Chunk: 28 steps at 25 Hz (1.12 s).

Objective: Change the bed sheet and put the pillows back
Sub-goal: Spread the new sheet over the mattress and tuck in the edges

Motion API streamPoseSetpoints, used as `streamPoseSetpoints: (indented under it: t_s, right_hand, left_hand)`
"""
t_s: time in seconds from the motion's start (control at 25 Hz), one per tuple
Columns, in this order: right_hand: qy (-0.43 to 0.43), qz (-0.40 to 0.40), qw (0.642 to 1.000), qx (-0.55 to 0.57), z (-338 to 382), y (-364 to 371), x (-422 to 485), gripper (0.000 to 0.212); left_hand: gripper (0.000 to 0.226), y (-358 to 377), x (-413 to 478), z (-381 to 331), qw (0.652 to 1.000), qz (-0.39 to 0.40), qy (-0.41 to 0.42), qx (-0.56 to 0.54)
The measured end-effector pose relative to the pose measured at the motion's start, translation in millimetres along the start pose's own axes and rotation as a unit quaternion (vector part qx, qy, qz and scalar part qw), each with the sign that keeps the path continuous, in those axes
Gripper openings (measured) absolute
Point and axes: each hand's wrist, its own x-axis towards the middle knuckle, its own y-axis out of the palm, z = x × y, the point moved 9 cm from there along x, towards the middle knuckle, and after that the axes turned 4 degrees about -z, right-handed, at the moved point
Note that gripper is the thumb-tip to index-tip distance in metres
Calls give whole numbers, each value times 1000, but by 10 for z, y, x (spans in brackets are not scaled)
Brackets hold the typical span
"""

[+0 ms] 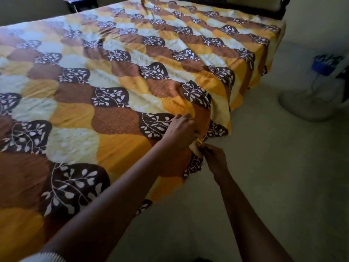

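A bed sheet patterned in orange, brown, cream and dark leaf patches covers the whole bed and hangs over its right side. My left hand rests on the sheet at the bed's right edge, its fingers curled over bunched fabric there. Just below it, beside the mattress, my right hand pinches a gathered fold of the hanging sheet edge. Creases run from that spot toward the far corner. No pillows are in view.
Pale carpet lies right of the bed. A white fan base with a blue-topped object stands at the far right. A dark headboard and a dark nightstand sit at the back.
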Motion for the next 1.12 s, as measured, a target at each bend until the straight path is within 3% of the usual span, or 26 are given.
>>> streamPoseSetpoints:
  t_s: [0.08,0.2,0.28,0.4,0.48,0.52,0.6,0.72,0.76,0.84,0.92,1.08,1.12]
  right_hand:
    - [17,9,999,25,-161,80,-12,17]
    - [125,82,986,80,-575,332,-151,32]
    - [246,157,936,199,-839,622,-366,45]
    - [396,241,820,337,-1051,1018,-821,53]
    - [420,292,779,362,-1055,1202,-1023,54]
    - [408,313,772,374,-1022,1295,-1087,47]
    - [392,312,767,401,-1025,1489,-1188,17]
    - [348,276,800,404,-1104,1676,-1174,6]
    - [329,263,808,411,-1112,1706,-1158,4]
    - [290,238,830,413,-1154,1715,-1077,15]
    - [272,207,855,389,-1229,1729,-1039,19]
    - [283,166,871,366,-1133,1708,-1134,10]
    - [294,172,869,359,-1117,1657,-1243,38]
  left_hand:
    - [29,-174,-371,-7,981,-153,-37,-117]
    - [25,48,-1033,-7,918,-165,-158,-323]
    - [16,360,-1429,-37,803,-144,-290,-499]
    - [17,1099,-2072,-45,546,-128,-517,-647]
    - [24,1509,-2438,-107,385,-162,-583,-697]
    - [27,1636,-2576,-105,334,-192,-591,-709]
    - [26,1812,-2833,-6,270,-265,-578,-723]
    - [35,1823,-3089,247,226,-396,-520,-722]
    - [31,1828,-3186,338,237,-427,-511,-707]
    - [19,1870,-3330,501,304,-432,-540,-655]
    - [25,1942,-3401,593,344,-423,-571,-614]
    - [30,1935,-3421,553,315,-418,-566,-637]
    - [30,1933,-3457,460,299,-398,-563,-660]
